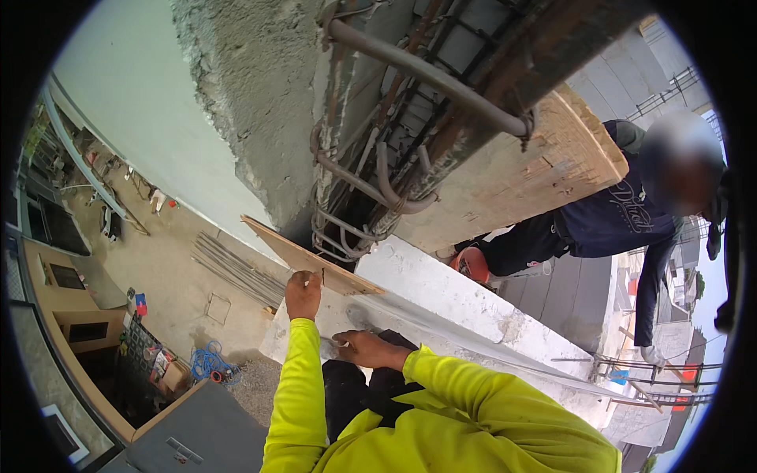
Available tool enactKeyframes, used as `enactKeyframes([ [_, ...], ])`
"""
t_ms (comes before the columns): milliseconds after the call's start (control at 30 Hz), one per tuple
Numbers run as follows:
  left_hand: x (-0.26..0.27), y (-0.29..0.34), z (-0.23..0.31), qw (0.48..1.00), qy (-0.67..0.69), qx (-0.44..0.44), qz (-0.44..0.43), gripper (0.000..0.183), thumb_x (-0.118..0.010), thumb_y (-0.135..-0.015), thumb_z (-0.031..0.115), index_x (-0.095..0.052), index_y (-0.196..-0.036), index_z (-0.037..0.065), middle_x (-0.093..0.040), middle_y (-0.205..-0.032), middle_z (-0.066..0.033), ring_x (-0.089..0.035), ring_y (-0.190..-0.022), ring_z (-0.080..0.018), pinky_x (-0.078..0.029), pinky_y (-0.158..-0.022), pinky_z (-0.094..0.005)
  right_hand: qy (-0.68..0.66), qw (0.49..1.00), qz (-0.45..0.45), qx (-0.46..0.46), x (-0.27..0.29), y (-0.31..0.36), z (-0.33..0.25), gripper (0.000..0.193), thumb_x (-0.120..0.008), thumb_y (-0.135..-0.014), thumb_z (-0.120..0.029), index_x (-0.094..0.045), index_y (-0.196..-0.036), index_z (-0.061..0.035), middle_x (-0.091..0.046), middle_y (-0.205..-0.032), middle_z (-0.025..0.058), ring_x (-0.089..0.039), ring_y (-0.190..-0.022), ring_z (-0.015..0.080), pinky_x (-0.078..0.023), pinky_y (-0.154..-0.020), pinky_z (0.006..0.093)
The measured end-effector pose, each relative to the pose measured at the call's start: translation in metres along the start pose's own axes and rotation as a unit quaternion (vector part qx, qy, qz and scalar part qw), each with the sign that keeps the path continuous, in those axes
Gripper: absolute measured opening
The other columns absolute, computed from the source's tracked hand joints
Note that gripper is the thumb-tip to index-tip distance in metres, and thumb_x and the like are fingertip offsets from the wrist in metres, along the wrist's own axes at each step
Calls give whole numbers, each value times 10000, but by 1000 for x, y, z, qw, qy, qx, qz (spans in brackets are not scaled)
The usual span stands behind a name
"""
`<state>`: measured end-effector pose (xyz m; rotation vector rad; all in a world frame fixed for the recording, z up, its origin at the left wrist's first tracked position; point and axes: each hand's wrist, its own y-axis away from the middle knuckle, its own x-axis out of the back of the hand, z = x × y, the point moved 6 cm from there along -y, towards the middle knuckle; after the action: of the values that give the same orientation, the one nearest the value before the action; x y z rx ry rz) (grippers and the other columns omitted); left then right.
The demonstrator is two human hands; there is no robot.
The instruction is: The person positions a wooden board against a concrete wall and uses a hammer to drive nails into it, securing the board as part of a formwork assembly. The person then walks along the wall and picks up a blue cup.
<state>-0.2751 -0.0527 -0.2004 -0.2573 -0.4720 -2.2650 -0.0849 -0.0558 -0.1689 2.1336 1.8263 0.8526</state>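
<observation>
My left hand point(303, 296) is closed at the lower edge of a narrow plywood strip point(311, 260). A thin dark piece, like a nail, shows beside its fingertips against the wood. The strip lies slanted across the foot of a rebar cage point(371, 189). My right hand point(369, 349) is close by, lower and to the right, in front of my dark trousers. Its fingers are curled together. Greyish smudged shapes lie near them, and I cannot make out what it holds.
A rough concrete column face point(244, 102) rises on the left. A large plywood panel point(528, 173) stands beside the cage. A white block ledge point(465, 296) runs rightward. Beyond it a co-worker point(607, 209) bends near a red bucket point(473, 264). A yard point(177, 260) lies far below.
</observation>
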Motion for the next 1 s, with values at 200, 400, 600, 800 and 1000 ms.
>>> enactKeyframes([
  [200,-30,0,-20,923,191,292,-163,247,-573,-935,387,-602,-875,149,-594,-764,37,-537,-717,-102,-525,-670,-374,-319,897,306,11,130,218,-29,320,-573,-990,-197,-584,-1244,-2,-638,-816,54,-586,-696,79,-509,-665,248],
  [400,-36,-25,-65,922,268,256,-114,145,-668,-882,185,-571,-783,143,-527,-661,38,-486,-573,-130,-493,-577,-341,287,734,593,-161,266,405,23,328,-646,-871,-103,-584,-1175,3,-652,-862,187,-638,-652,342,-503,-597,408],
  [600,-23,-26,-13,952,-230,-185,79,133,-693,-801,61,-574,-756,24,-654,-693,-98,-613,-601,-237,-482,-582,-368,33,784,585,-205,323,404,134,497,-703,-853,-211,-554,-1265,24,-671,-1037,223,-668,-924,328,-521,-806,401],
  [800,-25,14,23,948,-294,-55,104,202,-754,-787,200,-632,-837,47,-705,-860,-142,-681,-819,-353,-528,-705,-451,89,839,533,57,351,293,125,944,-820,-699,-218,-295,-1459,-22,-521,-1322,241,-497,-1260,371,-392,-1052,426],
  [1000,-23,19,37,904,-421,39,66,230,-650,-849,384,-721,-990,216,-709,-936,-140,-677,-886,-361,-545,-774,-469,-43,746,659,88,336,284,119,628,-531,-863,35,-313,-1451,5,-522,-1285,153,-521,-1182,224,-396,-1021,327],
])
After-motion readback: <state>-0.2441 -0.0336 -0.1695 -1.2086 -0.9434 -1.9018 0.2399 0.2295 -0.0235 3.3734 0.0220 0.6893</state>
